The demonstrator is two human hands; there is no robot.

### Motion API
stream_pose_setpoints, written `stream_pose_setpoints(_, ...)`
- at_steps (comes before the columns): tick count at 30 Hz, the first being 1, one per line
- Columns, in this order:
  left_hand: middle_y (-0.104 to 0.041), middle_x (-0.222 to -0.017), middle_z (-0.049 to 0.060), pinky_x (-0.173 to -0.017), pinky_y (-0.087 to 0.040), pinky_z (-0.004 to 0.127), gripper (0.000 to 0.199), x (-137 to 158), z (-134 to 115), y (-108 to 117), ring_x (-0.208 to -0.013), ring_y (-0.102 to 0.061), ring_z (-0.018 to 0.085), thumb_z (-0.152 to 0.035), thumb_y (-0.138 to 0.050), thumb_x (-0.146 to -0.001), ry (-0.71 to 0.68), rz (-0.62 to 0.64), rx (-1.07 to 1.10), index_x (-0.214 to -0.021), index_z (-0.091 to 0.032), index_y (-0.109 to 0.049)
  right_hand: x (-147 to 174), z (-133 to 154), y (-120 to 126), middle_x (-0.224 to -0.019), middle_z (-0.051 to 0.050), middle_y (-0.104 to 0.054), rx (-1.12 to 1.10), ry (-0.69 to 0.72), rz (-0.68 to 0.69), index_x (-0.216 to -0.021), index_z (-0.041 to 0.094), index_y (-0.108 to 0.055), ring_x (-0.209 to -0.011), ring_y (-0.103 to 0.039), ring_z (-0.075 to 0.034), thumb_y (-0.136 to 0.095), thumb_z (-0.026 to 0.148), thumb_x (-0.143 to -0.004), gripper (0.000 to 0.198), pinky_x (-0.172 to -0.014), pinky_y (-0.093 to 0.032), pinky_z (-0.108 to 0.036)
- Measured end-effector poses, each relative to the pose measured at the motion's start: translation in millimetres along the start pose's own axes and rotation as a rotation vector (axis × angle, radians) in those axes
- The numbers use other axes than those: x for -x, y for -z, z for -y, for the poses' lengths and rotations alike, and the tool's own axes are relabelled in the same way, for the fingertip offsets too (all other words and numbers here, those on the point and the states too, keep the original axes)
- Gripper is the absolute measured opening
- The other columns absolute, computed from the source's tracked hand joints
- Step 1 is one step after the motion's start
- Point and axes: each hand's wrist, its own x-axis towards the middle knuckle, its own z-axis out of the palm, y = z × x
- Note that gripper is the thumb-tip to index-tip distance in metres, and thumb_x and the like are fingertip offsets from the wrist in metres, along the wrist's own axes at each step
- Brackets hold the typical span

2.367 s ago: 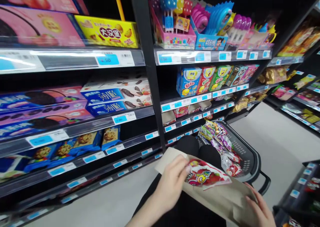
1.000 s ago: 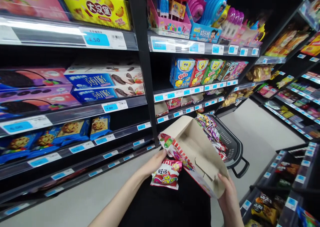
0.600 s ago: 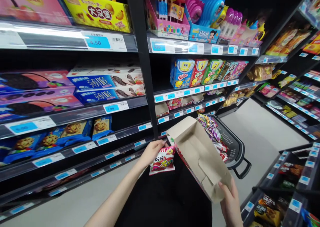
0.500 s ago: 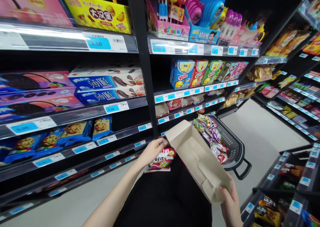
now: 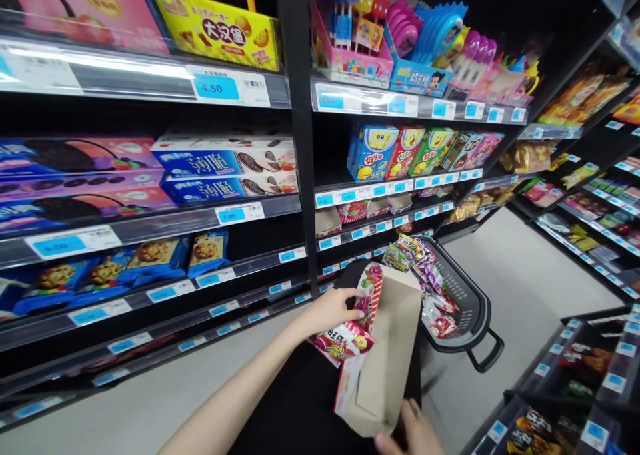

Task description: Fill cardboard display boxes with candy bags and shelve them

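Note:
An open-topped cardboard display box (image 5: pixel 393 348), plain grey-brown inside and printed red and white outside, lies tilted over my black-clad lap. My left hand (image 5: pixel 336 310) has its fingers closed on the printed panel at the box's left side. At the near end, my right hand (image 5: pixel 413 431) is partly cut off by the frame, with thumb and fingers about the box's lower corner. A red and white candy packet (image 5: pixel 345 340) rests on my lap under the left hand, partly covered by it and against the box.
A dark grey shopping basket (image 5: pixel 467 308) with several shiny candy bags (image 5: pixel 425 268) stands on the floor to the right. Shelves ahead hold biscuit boxes (image 5: pixel 225 165), blue cookie packs (image 5: pixel 207 253) and small cartons (image 5: pixel 375 151). More snack shelves (image 5: pixel 575 355) stand at the right.
The box has turned more upright and nearer, its printed side now showing. My left hand has moved right onto that panel; my right hand has moved left and down with the box's near end.

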Motion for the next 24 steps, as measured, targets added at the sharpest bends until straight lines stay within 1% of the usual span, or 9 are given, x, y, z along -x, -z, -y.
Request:
stream_pose_setpoints(1,-0.045,-0.046,-0.007,-0.048,-0.025,0.024,0.043,-0.6,-3.2,-0.9,-0.045,-0.043,0.014,-0.042,-0.065,-0.073,-0.003,0.013,-0.027,-0.108,-0.018,-0.068,-12.3,6.0,12.6,-0.080,-0.011,-0.070,-0.059,0.020,0.091,-0.082,0.020,-0.070,-0.079,-0.067,-0.032,-0.069,0.056,-0.065,0.040,-0.072,-0.052,-0.041)
stream_pose_setpoints(3,-0.053,-0.052,-0.005,-0.051,-0.030,0.024,0.048,-1.1,-6.6,-2.1,-0.051,-0.051,0.017,-0.047,-0.066,-0.071,-0.005,0.024,-0.075,-0.110,-0.018,-0.066,-46.9,21.1,38.9,-0.075,-0.009,-0.069,-0.133,-0.011,-0.014,-0.098,0.016,-0.067,-0.068,-0.066,-0.028,-0.048,0.059,-0.082,0.050,-0.064,-0.053,-0.041)
stream_pose_setpoints(5,-0.063,-0.065,0.000,-0.054,-0.034,0.025,0.054,-0.5,-6.0,-2.6,-0.060,-0.058,0.020,-0.051,-0.066,-0.071,0.001,0.034,-0.114,-0.113,-0.018,-0.064,-88.6,39.6,61.9,-0.101,-0.015,-0.068,-0.122,0.016,-0.135,-0.116,0.013,-0.059,-0.093,-0.065,-0.031,-0.044,0.060,-0.084,0.059,-0.081,-0.050,-0.046)
stream_pose_setpoints(7,-0.069,-0.080,0.005,-0.057,-0.037,0.025,0.055,1.3,-3.1,-3.5,-0.069,-0.063,0.023,-0.051,-0.067,-0.069,0.007,0.049,-0.142,-0.112,-0.017,-0.064,-129.1,60.6,79.0,-0.134,-0.017,-0.050,-0.113,0.108,-0.187,-0.134,0.015,-0.046,-0.125,-0.047,-0.032,-0.059,0.057,-0.075,0.074,-0.101,-0.037,-0.047)
stream_pose_setpoints(10,-0.072,-0.092,0.011,-0.060,-0.041,0.028,0.050,6.8,0.0,-8.2,-0.078,-0.066,0.028,-0.052,-0.067,-0.069,0.013,0.065,-0.170,-0.105,-0.016,-0.066,-176.9,91.4,92.9,-0.140,-0.008,-0.050,-0.101,0.251,0.014,-0.125,0.022,-0.058,-0.132,-0.040,-0.028,-0.082,0.044,-0.053,0.079,-0.109,-0.029,-0.040)
stream_pose_setpoints(13,-0.072,-0.089,0.014,-0.060,-0.043,0.030,0.049,14.7,-2.6,-18.9,-0.078,-0.067,0.032,-0.053,-0.067,-0.069,0.023,0.063,-0.176,-0.099,-0.015,-0.068,-206.9,110.9,96.1,-0.114,-0.009,-0.069,-0.071,0.235,0.197,-0.102,0.019,-0.073,-0.110,-0.059,-0.030,-0.072,0.051,-0.065,0.049,-0.099,-0.040,-0.045)
stream_pose_setpoints(16,-0.073,-0.091,0.018,-0.061,-0.047,0.033,0.064,20.6,-9.9,-35.8,-0.081,-0.067,0.036,-0.061,-0.069,-0.063,0.045,0.065,-0.182,-0.104,-0.013,-0.067,-219.0,114.5,94.4,-0.094,-0.011,-0.074,-0.021,0.178,0.246,-0.089,0.015,-0.075,-0.095,-0.065,-0.032,-0.063,0.055,-0.074,0.044,-0.091,-0.043,-0.048)
stream_pose_setpoints(19,-0.072,-0.095,0.020,-0.068,-0.052,0.038,0.080,20.7,-18.9,-55.8,-0.086,-0.068,0.038,-0.071,-0.065,-0.061,0.092,0.041,-0.251,-0.110,-0.008,-0.065,-212.3,109.0,94.6,-0.101,-0.010,-0.074,0.003,0.147,0.245,-0.088,0.018,-0.076,-0.102,-0.062,-0.032,-0.070,0.053,-0.068,0.040,-0.097,-0.038,-0.045)
stream_pose_setpoints(24,-0.074,-0.082,0.022,-0.070,-0.055,0.041,0.049,14.3,-32.5,-80.2,-0.081,-0.071,0.036,-0.047,-0.048,-0.084,0.079,0.060,-0.440,-0.086,-0.006,-0.074,-191.5,95.9,102.4,-0.110,-0.009,-0.071,-0.104,0.041,0.221,-0.097,0.020,-0.073,-0.106,-0.061,-0.030,-0.070,0.057,-0.067,0.048,-0.098,-0.039,-0.040)
